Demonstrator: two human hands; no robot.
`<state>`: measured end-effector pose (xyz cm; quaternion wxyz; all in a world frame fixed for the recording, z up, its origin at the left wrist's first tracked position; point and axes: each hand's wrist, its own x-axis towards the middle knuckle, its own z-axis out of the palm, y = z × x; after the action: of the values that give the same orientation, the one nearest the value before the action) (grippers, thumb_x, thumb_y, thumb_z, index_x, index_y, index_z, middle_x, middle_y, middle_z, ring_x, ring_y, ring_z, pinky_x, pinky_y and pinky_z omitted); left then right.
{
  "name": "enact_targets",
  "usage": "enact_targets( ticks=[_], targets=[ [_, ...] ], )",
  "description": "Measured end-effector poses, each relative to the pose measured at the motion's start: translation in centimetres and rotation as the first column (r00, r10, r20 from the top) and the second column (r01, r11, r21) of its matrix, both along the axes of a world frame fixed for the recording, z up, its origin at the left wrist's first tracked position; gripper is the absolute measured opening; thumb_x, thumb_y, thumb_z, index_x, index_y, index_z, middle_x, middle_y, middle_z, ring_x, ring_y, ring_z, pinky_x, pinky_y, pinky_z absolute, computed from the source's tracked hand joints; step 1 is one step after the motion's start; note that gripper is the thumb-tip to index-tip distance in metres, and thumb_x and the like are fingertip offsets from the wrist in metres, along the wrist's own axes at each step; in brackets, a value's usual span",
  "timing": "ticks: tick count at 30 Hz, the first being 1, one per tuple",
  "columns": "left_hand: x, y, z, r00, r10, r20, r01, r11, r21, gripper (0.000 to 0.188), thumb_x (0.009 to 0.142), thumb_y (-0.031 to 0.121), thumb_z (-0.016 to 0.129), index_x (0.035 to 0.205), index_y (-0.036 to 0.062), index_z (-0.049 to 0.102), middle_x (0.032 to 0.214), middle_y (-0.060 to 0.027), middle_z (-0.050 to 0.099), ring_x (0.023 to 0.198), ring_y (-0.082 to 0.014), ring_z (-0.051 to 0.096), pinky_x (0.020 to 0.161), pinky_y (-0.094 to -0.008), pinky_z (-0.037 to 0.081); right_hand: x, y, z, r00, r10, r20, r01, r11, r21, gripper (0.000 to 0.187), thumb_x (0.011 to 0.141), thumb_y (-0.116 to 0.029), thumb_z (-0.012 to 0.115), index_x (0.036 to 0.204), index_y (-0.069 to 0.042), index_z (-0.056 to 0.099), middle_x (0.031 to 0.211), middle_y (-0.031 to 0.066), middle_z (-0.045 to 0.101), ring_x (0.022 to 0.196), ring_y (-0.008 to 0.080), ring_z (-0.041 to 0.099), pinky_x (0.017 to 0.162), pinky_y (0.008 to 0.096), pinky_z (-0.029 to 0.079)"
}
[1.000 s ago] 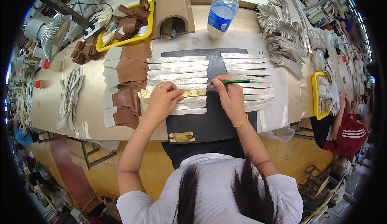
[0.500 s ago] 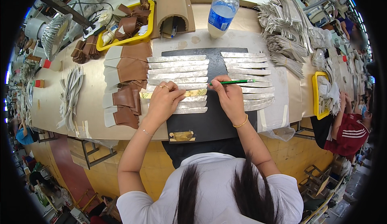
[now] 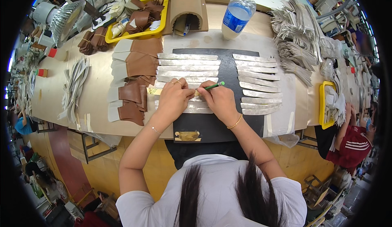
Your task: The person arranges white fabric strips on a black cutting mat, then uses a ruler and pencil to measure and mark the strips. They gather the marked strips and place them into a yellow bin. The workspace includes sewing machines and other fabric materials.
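My left hand (image 3: 172,98) presses a thin yellowish strip (image 3: 153,91) down with its fingers closed together; the strip lies across the left row of pale silvery-grey strips (image 3: 188,62). A green pencil (image 3: 215,85) is gripped in my right hand (image 3: 221,102), close beside the left one, its point down by the yellowish strip. The pencil tip is hidden behind my fingers. Further right, a second row of curved pale strips (image 3: 259,80) is fanned out. Both rows lie partly on a black board (image 3: 228,129).
Brown leather pieces (image 3: 143,61) overlap left of the board. Behind stand a yellow tray (image 3: 159,32) of leather pieces, a brown tube (image 3: 185,2) and a bottle (image 3: 237,16). Bundled pale strips (image 3: 296,27) pile up at back right. A person in red (image 3: 349,143) sits at right.
My right hand has moved left with the pencil, from the gap between the two rows to beside my left hand. The left hand still presses the yellowish strip.
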<state>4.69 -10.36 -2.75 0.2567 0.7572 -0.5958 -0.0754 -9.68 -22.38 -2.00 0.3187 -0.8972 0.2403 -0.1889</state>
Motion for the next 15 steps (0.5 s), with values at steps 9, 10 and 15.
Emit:
enact_targets(
  ticks=[9, 10, 15],
  targets=[
    [0.06, 0.04, 0.08, 1.0, -0.001, -0.002, 0.001, 1.0, 0.007, 0.007, 0.079, 0.014, 0.075, 0.084, 0.0092, 0.077, 0.083, -0.0051, 0.058, 0.083, -0.0252, 0.057, 0.077, -0.0383, 0.046, 0.46, 0.0, 0.27, 0.999, 0.012, -0.037, -0.014, 0.999, -0.035, 0.02, 0.094, -0.03, 0.064, 0.088, -0.011, 0.068, 0.07, 0.0092, 0.066, 0.063, 0.0282, 0.066, 0.056, 0.0374, 0.051],
    [0.08, 0.07, 0.03, 1.0, -0.001, -0.006, 0.001, 1.0, 0.005, 0.007, 0.079, 0.014, 0.075, 0.084, 0.0093, 0.077, 0.083, -0.0051, 0.058, 0.083, -0.0252, 0.057, 0.077, -0.0383, 0.046, 0.4, 0.01, 0.5, 0.998, 0.017, -0.063, -0.019, 0.999, -0.035, 0.02, 0.095, -0.029, 0.064, 0.089, -0.01, 0.068, 0.071, 0.0098, 0.066, 0.064, 0.0285, 0.066, 0.056, 0.0374, 0.051],
    [0.17, 0.44, 0.43, 0.996, 0.013, -0.083, -0.015, 1.0, -0.021, 0.011, 0.081, 0.014, 0.075, 0.09, 0.0092, 0.077, 0.085, -0.0053, 0.059, 0.084, -0.025, 0.057, 0.077, -0.0379, 0.045, -0.48, -0.8, 0.5, 0.993, -0.08, 0.087, 0.056, 0.969, 0.242, 0.023, 0.098, -0.027, 0.061, 0.095, -0.006, 0.068, 0.072, 0.0124, 0.066, 0.063, 0.0273, 0.065, 0.059, 0.0342, 0.049]
  ],
)
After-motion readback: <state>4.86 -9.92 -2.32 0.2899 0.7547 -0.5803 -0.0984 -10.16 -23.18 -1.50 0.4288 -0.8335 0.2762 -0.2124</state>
